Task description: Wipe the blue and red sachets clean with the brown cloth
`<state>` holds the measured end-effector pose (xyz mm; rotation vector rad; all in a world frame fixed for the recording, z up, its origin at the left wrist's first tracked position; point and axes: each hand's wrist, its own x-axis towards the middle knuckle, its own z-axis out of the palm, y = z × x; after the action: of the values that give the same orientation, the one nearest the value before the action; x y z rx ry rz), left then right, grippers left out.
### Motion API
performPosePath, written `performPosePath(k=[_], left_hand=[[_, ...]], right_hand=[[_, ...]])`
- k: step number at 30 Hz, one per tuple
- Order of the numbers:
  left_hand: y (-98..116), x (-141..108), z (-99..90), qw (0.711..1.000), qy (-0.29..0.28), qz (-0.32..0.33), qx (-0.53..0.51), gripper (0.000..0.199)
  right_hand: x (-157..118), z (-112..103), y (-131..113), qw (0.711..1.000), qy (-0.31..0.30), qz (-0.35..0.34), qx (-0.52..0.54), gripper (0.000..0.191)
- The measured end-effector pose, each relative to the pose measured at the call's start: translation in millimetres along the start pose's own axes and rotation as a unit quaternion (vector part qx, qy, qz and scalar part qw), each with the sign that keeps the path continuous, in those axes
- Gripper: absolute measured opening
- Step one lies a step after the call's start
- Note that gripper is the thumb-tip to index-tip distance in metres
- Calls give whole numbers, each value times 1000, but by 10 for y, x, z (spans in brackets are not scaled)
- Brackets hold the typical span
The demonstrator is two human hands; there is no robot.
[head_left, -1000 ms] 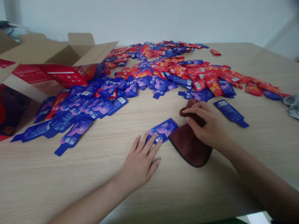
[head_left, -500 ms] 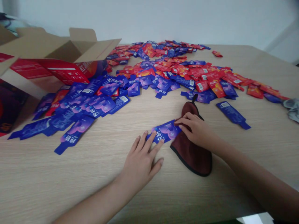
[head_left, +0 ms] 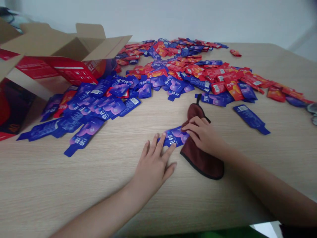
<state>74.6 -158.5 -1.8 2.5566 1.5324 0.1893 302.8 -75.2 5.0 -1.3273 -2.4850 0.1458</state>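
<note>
Two bare hands are at a wooden table [head_left: 116,185]. The left hand [head_left: 154,163] lies flat with its fingers spread; it grasps nothing, but its fingertips press on one blue sachet [head_left: 176,135]. This sachet lies on the table between both hands. The right hand [head_left: 203,135] has its fingers bent together, and it grasps the brown cloth [head_left: 204,162] at the sachet's right end. Behind the hands there are many red and blue sachets [head_left: 223,74] in heaps, and at the left stands an opened carton [head_left: 71,68].
</note>
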Motion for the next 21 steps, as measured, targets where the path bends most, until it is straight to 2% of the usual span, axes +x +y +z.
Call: performPosePath(k=[3,6,10,13,15,17,21], left_hand=[[-21,23,-26,1000,-5,6,-6,57],[-71,38,-51,999,-18,27,-11,58],[-122,38,-68,999,-27,45,-6,61],[-127,32,-68,998,-29,49,1,62],[-123,33,-69,998,-30,49,7,62],[-123,41,-71,998,-27,49,12,62],[-144,58,-70,998,-26,55,18,60]], right_hand=[[-72,-133,283,999,-12,33,19,25],[-15,-278,296,999,-25,43,3,24],[141,-307,-107,999,21,-20,32,23],[158,-166,-431,994,-14,-97,47,24],[101,-69,-500,993,-43,-103,35,24],[7,-22,-422,996,-47,-68,35,25],[-179,-86,-20,996,-42,7,77,25]])
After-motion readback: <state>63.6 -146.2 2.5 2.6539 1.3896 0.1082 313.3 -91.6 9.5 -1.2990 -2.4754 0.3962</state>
